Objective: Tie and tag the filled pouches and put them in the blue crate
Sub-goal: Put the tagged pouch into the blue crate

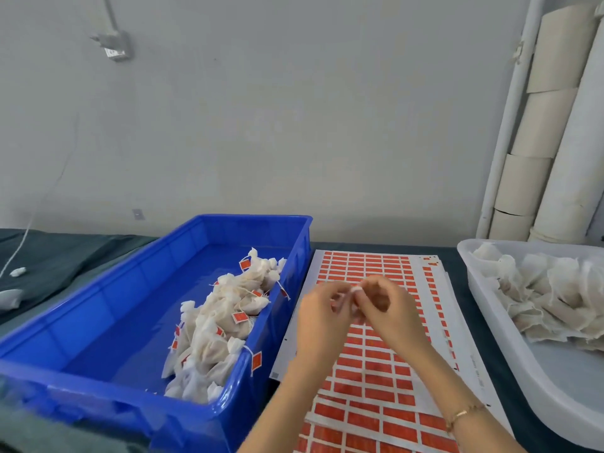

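Pinches one small white pouch (354, 289) between left hand (322, 310) and right hand (380, 302), fingers of both curled in close around it, in the air just over the sheets of red tags (369, 371) laid on the tabletop (65, 256). Too blurred to tell whether string or tag is on it yet. Looks, by the fingertip work, like the tying or tagging step.

Shows a good heap of finished pouches (222, 328), tied and carrying red tags, lying along the right side of the blue crate (98, 380), one tag hanging over its rim. Leaves much of the crate floor bare.

Shows plenty left to do as well: a pile of untied pouches (555, 299) waiting in the white tub (536, 361) at the right, well apart from the crate, with the tag sheets between. Seems partway through, perhaps around the middle. Remains to finish this pouch and drop it into the crate on the left.
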Available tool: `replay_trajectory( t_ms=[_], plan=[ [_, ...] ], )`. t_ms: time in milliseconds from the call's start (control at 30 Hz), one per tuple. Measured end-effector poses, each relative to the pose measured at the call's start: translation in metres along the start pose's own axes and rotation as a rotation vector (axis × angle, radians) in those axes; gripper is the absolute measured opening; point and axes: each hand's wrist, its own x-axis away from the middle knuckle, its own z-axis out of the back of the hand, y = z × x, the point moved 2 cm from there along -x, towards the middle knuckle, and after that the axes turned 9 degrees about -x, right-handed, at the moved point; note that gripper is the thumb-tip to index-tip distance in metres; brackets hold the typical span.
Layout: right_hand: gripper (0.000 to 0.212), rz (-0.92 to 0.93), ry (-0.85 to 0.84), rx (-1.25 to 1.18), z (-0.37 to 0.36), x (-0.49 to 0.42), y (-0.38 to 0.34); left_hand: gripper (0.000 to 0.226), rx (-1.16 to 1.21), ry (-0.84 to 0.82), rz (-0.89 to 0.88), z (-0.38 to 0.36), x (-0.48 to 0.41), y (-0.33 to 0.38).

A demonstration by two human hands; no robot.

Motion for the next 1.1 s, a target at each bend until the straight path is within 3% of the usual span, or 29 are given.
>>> replay_trajectory(
  t_ms=[100, 200, 333, 433, 533, 600, 767, 900, 1100],
  plan=[
    [0.015, 0.08, -0.046, -0.161, -0.029, -0.023, -0.04, 0.013, -0.135, 0.176, -0.077, 0.051, -0.023, 0.004],
    [0.007, 0.103, -0.125, -0.257, -0.065, -0.049, -0.066, 0.01, -0.22, 0.215, -0.099, 0.095, -0.047, -0.002],
    [0.017, 0.053, -0.205, -0.299, -0.116, -0.076, -0.083, 0.016, -0.243, 0.229, -0.057, 0.135, -0.073, -0.028],
    [0.019, -0.014, -0.303, -0.189, -0.149, -0.083, -0.077, 0.017, -0.203, 0.141, 0.058, 0.149, -0.08, -0.06],
    [0.022, -0.011, -0.477, 0.053, -0.172, -0.073, -0.059, 0.032, -0.341, -0.079, 0.15, 0.146, -0.075, -0.093],
    [0.024, 0.016, -0.531, 0.165, -0.179, -0.065, -0.048, 0.039, -0.39, -0.133, 0.178, 0.143, -0.069, -0.105],
    [0.029, 0.111, -0.55, 0.16, -0.171, -0.05, -0.044, 0.032, -0.437, -0.057, 0.195, 0.132, -0.066, -0.101],
    [0.023, 0.153, -0.453, 0.1, -0.14, -0.035, -0.041, 0.031, -0.47, 0.05, 0.077, 0.115, -0.067, -0.071],
    [0.014, 0.012, -0.318, 0.206, -0.058, -0.011, -0.03, 0.026, -0.256, -0.077, -0.148, 0.048, -0.059, 0.002]
  ],
)
